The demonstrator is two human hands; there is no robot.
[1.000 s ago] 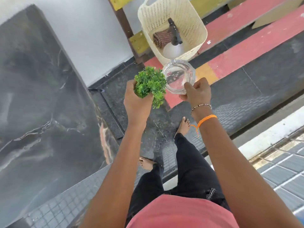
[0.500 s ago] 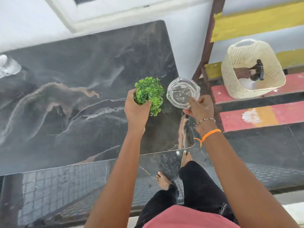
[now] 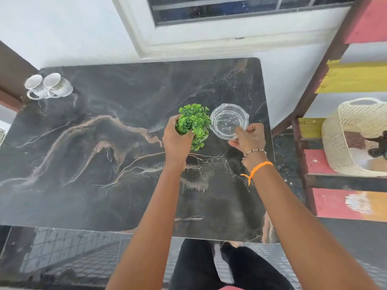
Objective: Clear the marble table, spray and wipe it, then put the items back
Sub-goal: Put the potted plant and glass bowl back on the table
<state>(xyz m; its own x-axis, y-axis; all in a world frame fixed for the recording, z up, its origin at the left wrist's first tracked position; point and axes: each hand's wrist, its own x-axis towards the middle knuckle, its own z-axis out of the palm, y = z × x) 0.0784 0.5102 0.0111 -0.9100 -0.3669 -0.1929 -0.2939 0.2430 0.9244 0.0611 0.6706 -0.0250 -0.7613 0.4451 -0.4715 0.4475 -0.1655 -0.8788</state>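
Observation:
The dark marble table (image 3: 88, 155) fills the middle of the view. My left hand (image 3: 176, 141) grips a small green artificial plant (image 3: 193, 120) over the table's right half; its pot is hidden in my palm. My right hand (image 3: 248, 138) pinches the near rim of a clear glass ashtray (image 3: 228, 120) just right of the plant, close above or on the marble; I cannot tell which. Two white mugs (image 3: 48, 85) stand at the far left corner. A cream basket (image 3: 354, 137) on the right holds a brown cloth (image 3: 355, 140) and a dark spray bottle (image 3: 379, 146).
A painted red and yellow wooden bench (image 3: 339, 164) stands right of the table and carries the basket. A white wall with a window (image 3: 219, 15) runs behind the table. Dark tiled floor (image 3: 62, 258) and my legs lie below the near edge.
The view has swung from the basket and floor to the table. Both hands, still holding the plant and ashtray, have moved over the table's right half.

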